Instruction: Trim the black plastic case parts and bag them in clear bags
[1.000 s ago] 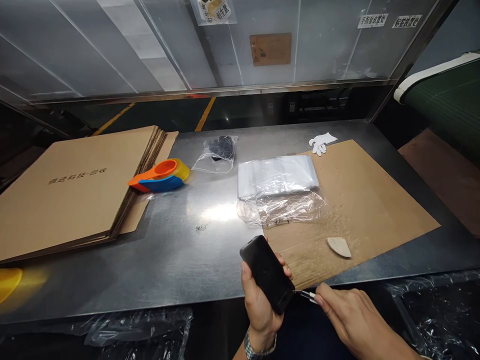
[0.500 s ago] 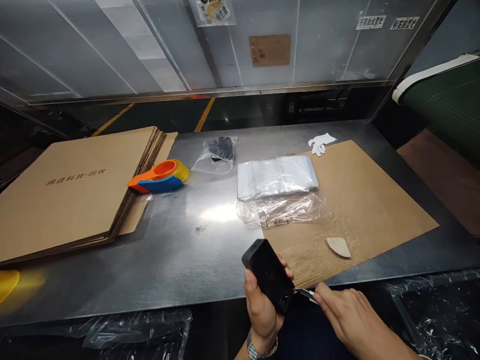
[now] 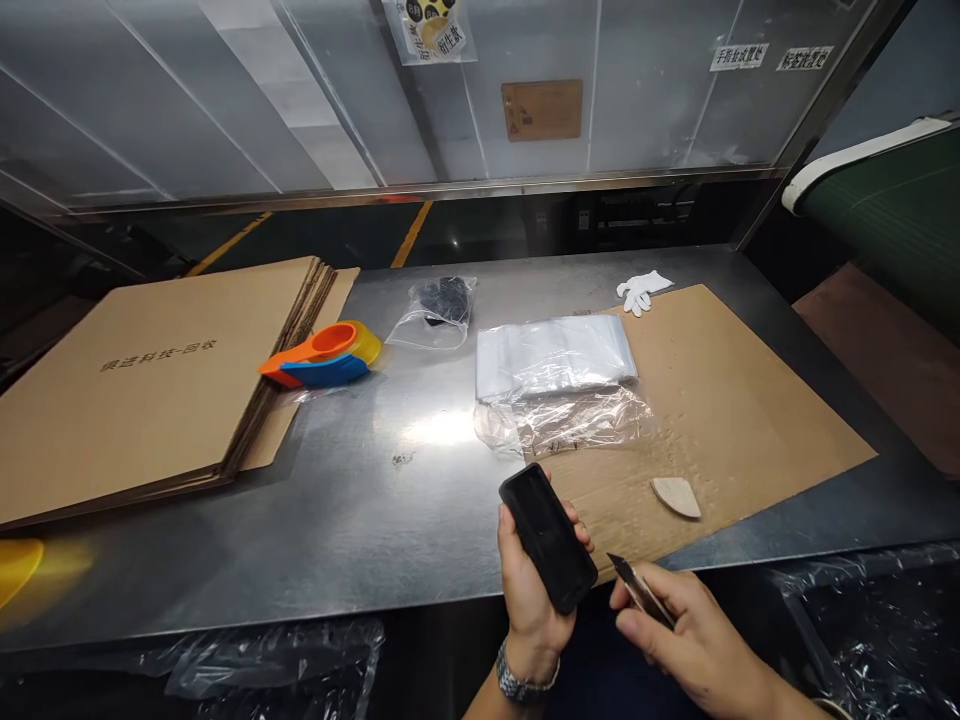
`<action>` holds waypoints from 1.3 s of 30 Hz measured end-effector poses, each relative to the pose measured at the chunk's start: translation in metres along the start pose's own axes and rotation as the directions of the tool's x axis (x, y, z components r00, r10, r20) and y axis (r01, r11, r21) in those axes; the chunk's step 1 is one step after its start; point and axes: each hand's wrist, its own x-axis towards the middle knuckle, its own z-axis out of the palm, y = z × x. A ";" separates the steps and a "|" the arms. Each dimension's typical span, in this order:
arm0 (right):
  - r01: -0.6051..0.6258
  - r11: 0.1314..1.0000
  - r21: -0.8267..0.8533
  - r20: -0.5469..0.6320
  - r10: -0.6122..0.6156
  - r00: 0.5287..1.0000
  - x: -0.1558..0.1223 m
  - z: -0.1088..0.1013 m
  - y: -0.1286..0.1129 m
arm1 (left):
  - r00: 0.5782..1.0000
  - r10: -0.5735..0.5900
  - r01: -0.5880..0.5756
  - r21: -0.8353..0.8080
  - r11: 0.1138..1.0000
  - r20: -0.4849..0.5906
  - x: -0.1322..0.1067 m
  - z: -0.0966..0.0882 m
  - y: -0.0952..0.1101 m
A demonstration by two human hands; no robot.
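Note:
In my left hand [image 3: 529, 600] is a black rectangular case [image 3: 549, 537], tilted so that its hollow inner side faces up. My fingers and thumb wrap round its long edges. My right hand [image 3: 694, 635] grips a slim utility knife [image 3: 643, 592] between thumb and fingers. The knife's dark pointed blade is aimed at the case's lower right corner, with a small gap between them. A pale wedge-shaped piece [image 3: 677, 496] lies on the cardboard sheet [image 3: 739, 400] just beyond my right hand.
On the metal table [image 3: 360, 540] lie a stack of clear plastic bags [image 3: 556, 355], a bagged black item [image 3: 444, 300] and a white glove [image 3: 643, 291]. An orange and blue tape dispenser [image 3: 322, 355] sits against stacked cardboard [image 3: 165, 370] at the left. Black-lined bins [image 3: 285, 665] flank me below the edge.
My left hand has turned the case so its hollow side shows. The knife has come away from the case's edge, and its blade now points up and left.

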 end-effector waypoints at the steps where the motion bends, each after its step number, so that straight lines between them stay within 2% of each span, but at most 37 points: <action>1: 0.061 0.994 -0.092 -0.030 -0.064 0.998 0.001 0.003 -0.003 | 1.000 -0.010 0.010 -0.007 1.000 -0.010 0.000 0.000 -0.002; 5: 0.263 0.910 -0.319 -0.045 -0.292 0.955 0.009 0.017 -0.005 | 0.997 -0.066 0.064 -0.035 0.997 -0.050 -0.001 0.001 -0.009; 7: 0.352 0.843 -0.405 -0.044 -0.403 0.914 0.013 0.024 -0.002 | 0.994 -0.072 0.067 -0.061 0.996 -0.082 -0.001 0.003 -0.011; 8: 0.411 0.781 -0.471 -0.036 -0.482 0.875 0.015 0.027 -0.001 | 0.992 -0.068 0.061 -0.072 0.996 -0.102 -0.001 0.004 -0.011; 10: 0.516 0.591 -0.620 0.021 -0.645 0.764 0.019 0.032 0.002 | 0.987 -0.069 0.057 -0.085 0.995 -0.148 -0.001 0.006 -0.012; 12: 0.564 0.401 -0.722 0.104 -0.743 0.661 0.021 0.036 0.003 | 0.977 -0.091 0.075 -0.089 0.993 -0.192 0.000 0.007 -0.011; 13: 0.576 0.349 -0.739 0.136 -0.760 0.635 0.021 0.037 0.003 | 0.974 -0.097 0.079 -0.091 0.993 -0.207 0.000 0.007 -0.011; 14: 0.588 0.346 -0.731 0.149 -0.760 0.632 0.021 0.037 0.003 | 0.971 -0.100 0.082 -0.094 0.992 -0.215 0.001 0.007 -0.011; 15: 0.596 0.390 -0.702 0.140 -0.745 0.652 0.021 0.036 0.002 | 0.971 -0.106 0.088 -0.093 0.992 -0.212 0.002 0.006 -0.010; 17: 0.583 0.539 -0.607 0.087 -0.685 0.723 0.020 0.030 -0.001 | 0.975 -0.128 0.114 -0.086 0.990 -0.181 0.003 0.004 -0.010; 19: 0.517 0.675 -0.527 0.031 -0.592 0.805 0.019 0.019 -0.005 | 0.973 -0.185 0.177 -0.069 0.982 -0.140 0.005 0.001 -0.011; 20: 0.481 0.707 -0.518 0.025 -0.550 0.835 0.019 0.013 -0.006 | 0.967 -0.223 0.217 -0.059 0.974 -0.121 0.005 0.000 -0.011; 22: 0.441 0.701 -0.560 0.078 -0.486 0.871 0.019 0.001 -0.009 | 0.947 -0.304 0.301 -0.044 0.953 -0.102 0.005 -0.003 -0.013; 25: 0.410 0.607 -0.680 0.198 -0.386 0.901 0.022 -0.008 -0.012 | 0.913 -0.398 0.398 -0.023 0.917 -0.084 0.002 -0.004 -0.017; 28: 0.359 0.520 -0.775 0.248 -0.273 0.930 0.023 -0.008 -0.015 | 0.902 -0.424 0.426 0.006 0.905 -0.083 -0.001 -0.005 -0.020; 30: 0.320 0.496 -0.807 0.247 -0.208 0.946 0.023 -0.006 -0.016 | 0.893 -0.434 0.441 0.043 0.896 -0.117 -0.003 -0.005 -0.020; 32: 0.282 0.500 -0.819 0.230 -0.163 0.959 0.024 -0.005 -0.017 | 0.889 -0.432 0.447 0.082 0.891 -0.151 -0.003 -0.005 -0.021; 36: 0.196 0.566 -0.801 0.180 -0.085 0.980 0.024 -0.005 -0.023 | 0.884 -0.450 0.461 0.081 0.883 -0.125 -0.005 -0.006 -0.024; 39: 0.145 0.613 -0.777 0.156 -0.036 0.987 0.024 -0.006 -0.027 | 0.897 -0.427 0.438 0.095 0.894 -0.117 -0.008 -0.005 -0.025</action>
